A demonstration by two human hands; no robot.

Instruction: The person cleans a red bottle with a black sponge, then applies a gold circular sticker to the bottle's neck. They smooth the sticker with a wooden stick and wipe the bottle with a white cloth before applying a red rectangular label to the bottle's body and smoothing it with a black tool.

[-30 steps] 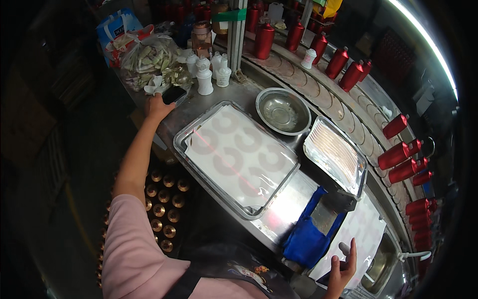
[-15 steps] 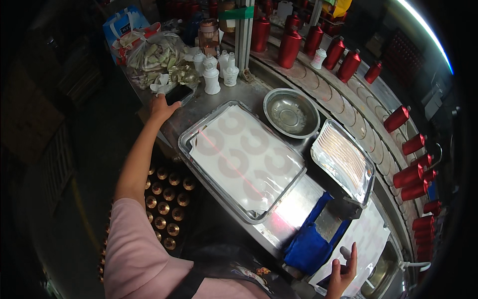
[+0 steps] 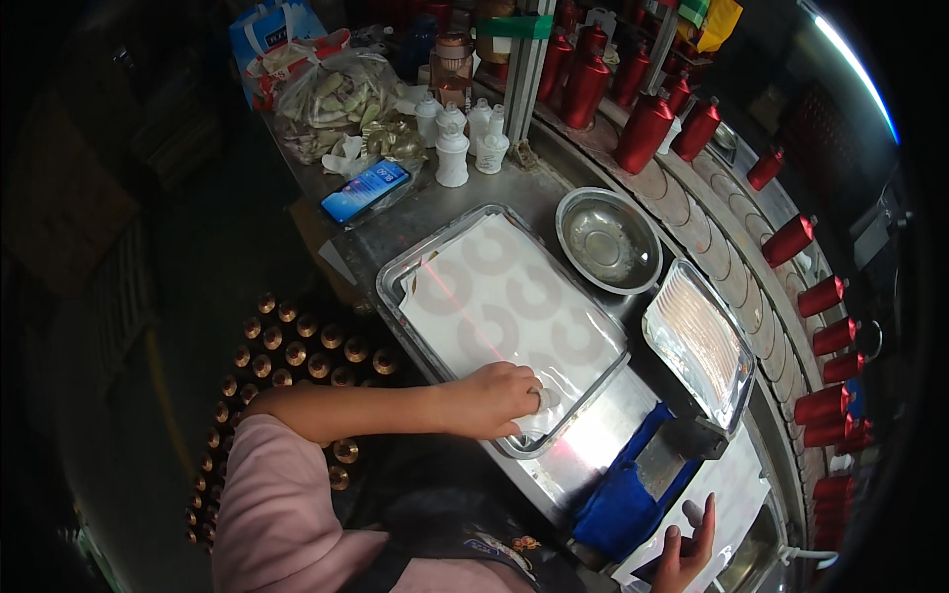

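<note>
My left hand [image 3: 506, 397] is at the near corner of a shallow metal tray [image 3: 393, 296], fingers curled on the corner of a white sheet [image 3: 465, 267]. The sheet lies in the tray and bears pale grey C-shaped prints; it looks creased and shiny by the fingertips, which are partly hidden. A red light line crosses it. My right hand [image 3: 686, 553] is at the lower right with fingers apart, above a second printed white sheet [image 3: 727, 484]. A pale grey cover seems to sit on one of its fingers. A lit phone [image 3: 366, 191] lies at the table's far left.
A round metal bowl [image 3: 608, 242] and a smaller foil-like tray [image 3: 697, 341] stand beyond the tray. Blue cloth [image 3: 623, 484] lies nearer. Red bottles [image 3: 645, 133] line a curved conveyor [image 3: 707, 232]. White bottles [image 3: 452, 158] and a plastic bag [image 3: 336, 104] stand at the back.
My left hand has left the phone, whose screen is now lit, and come right and nearer to the tray's near corner. My right hand stays almost in place. Some red bottles have shifted along the conveyor.
</note>
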